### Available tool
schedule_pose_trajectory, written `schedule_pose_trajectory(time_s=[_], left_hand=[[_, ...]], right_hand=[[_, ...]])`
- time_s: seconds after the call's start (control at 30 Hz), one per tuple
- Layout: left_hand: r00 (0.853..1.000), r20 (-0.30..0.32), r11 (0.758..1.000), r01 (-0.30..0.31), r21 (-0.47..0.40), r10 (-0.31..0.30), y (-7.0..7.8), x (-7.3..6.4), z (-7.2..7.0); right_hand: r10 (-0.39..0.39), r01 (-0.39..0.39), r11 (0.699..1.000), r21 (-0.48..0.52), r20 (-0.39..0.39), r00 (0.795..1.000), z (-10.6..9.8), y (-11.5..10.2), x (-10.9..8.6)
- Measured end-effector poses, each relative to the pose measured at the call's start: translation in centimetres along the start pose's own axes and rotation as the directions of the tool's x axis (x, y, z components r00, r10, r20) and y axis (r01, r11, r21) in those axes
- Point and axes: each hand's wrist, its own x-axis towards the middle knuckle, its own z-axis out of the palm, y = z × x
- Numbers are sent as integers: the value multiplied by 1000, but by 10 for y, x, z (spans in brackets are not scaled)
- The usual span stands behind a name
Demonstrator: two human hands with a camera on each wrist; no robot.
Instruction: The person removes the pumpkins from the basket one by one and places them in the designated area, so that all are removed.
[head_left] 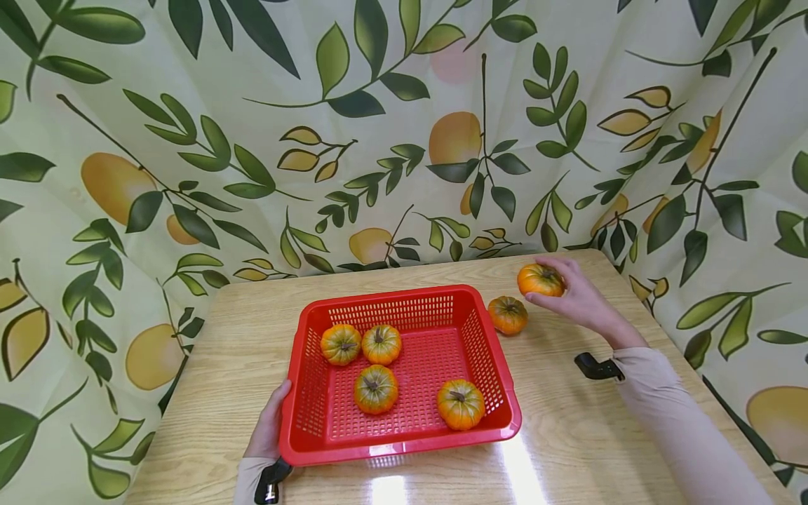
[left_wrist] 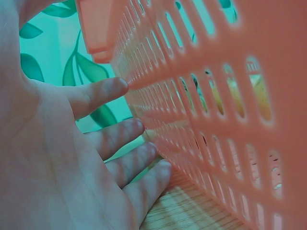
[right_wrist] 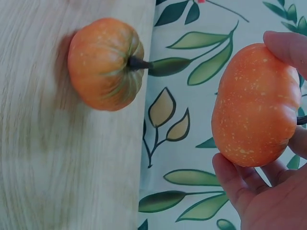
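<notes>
My right hand (head_left: pixel 577 294) grips a small orange pumpkin (head_left: pixel 541 280) between thumb and fingers, above the table's back right part. In the right wrist view, this pumpkin (right_wrist: pixel 256 108) shows its smooth, speckled underside. Below and left of it, a second pumpkin (head_left: pixel 508 315) rests on the table beside the basket's right wall. Several more orange-yellow pumpkins (head_left: pixel 375 389) lie inside the red slotted plastic basket (head_left: pixel 435 351). At the basket's left side is my left hand (head_left: pixel 268 421). The left wrist view has its fingers (left_wrist: pixel 144 182) fairly straight, fingertips at the outer wall.
The light wooden table (head_left: pixel 246 337) carries the basket near its middle. A curtain (head_left: pixel 391 175) printed with leaves and fruit hangs behind and at both sides. Black wrist straps or mounts (head_left: pixel 596 366) sit on the sleeves.
</notes>
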Motion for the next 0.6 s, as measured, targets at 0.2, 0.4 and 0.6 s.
schedule_pose_trajectory(time_s=[0.2, 0.4, 0.6], left_hand=[[1000, 5, 1000, 0, -2, 0, 1, -1, 1], [1000, -8, 1000, -1, -2, 1, 0, -1, 0], [999, -48, 1000, -13, 16, 14, -1, 0, 1]], right_hand=[[14, -14, 1000, -6, -30, 999, -1, 7, 1], [35, -36, 999, -9, -41, 999, -1, 16, 2], [55, -56, 998, -12, -46, 997, 1, 26, 4]])
